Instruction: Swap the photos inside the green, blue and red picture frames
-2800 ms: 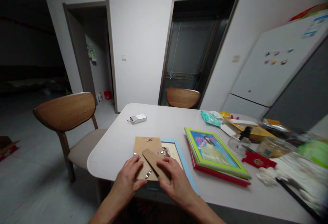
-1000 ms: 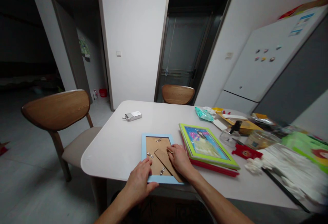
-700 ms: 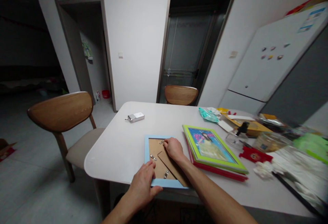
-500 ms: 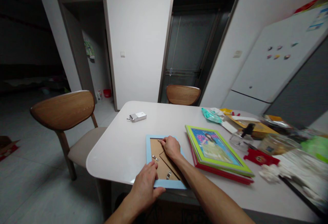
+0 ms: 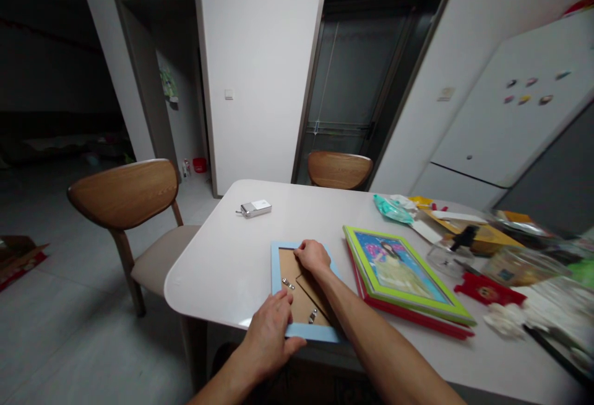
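A light-blue picture frame [image 5: 275, 269] lies face down near the table's front edge, its brown backing board [image 5: 288, 264] upward. Two small metal clips sit on the board: one clip [image 5: 288, 284] at its left, another clip [image 5: 312, 316] toward the bottom. My left hand [image 5: 270, 334] grips the frame's lower left corner, fingers over the left side and thumb along the bottom bar. At the upper part of the board, my right hand [image 5: 314, 258] has its fingers closed and pressed down; what lies under the fingertips is hidden. My right forearm covers the frame's right side.
Right of the frame, a green picture frame [image 5: 399, 269] with a picture lies on a red one [image 5: 417, 319]. A silver-white device [image 5: 256, 208] lies further back. Packaging, a clear container [image 5: 515, 266] and crumpled tissue [image 5: 505, 320] crowd the right side. Chairs stand left and behind.
The view has shifted a little, so everything appears slightly further right. My right fingertips now cover a small metal piece that showed beside them. Both hands stay on the blue frame.
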Demonstrator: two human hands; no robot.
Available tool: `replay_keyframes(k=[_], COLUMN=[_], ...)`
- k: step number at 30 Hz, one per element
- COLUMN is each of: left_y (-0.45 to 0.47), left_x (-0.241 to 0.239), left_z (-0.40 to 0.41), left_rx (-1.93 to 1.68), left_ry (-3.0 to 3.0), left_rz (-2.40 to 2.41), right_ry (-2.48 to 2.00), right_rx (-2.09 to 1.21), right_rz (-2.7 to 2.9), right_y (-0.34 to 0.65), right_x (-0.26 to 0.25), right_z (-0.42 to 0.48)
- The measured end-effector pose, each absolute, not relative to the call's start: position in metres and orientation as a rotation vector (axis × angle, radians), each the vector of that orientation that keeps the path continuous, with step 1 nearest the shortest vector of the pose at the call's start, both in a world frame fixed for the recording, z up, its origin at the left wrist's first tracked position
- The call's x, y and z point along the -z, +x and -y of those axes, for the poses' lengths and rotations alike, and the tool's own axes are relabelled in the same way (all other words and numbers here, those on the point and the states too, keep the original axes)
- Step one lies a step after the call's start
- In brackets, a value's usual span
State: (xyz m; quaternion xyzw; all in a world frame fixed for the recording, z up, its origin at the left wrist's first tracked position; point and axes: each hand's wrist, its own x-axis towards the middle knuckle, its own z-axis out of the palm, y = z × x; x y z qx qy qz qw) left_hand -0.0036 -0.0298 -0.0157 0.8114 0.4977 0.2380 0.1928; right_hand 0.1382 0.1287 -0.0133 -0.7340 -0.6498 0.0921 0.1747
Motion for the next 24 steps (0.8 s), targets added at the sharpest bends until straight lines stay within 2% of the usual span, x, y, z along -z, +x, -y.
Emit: replay_keyframes(k=[14,24], left_y=[-0.007,-0.006], left_x=[0.016,0.015], left_z=[0.03,0.03], left_rx=[-0.834,-0.841], left_ry=[2.232,2.245], left_rz=[-1.292,-1.298], right_ry=[-1.415,-1.291], right_rx=[-0.239,-0.21], right_rz=[2.3,2.404], right_y=[0.133,0.136], right_x=[0.008,0.006], right_z=[-0.045,-0.042])
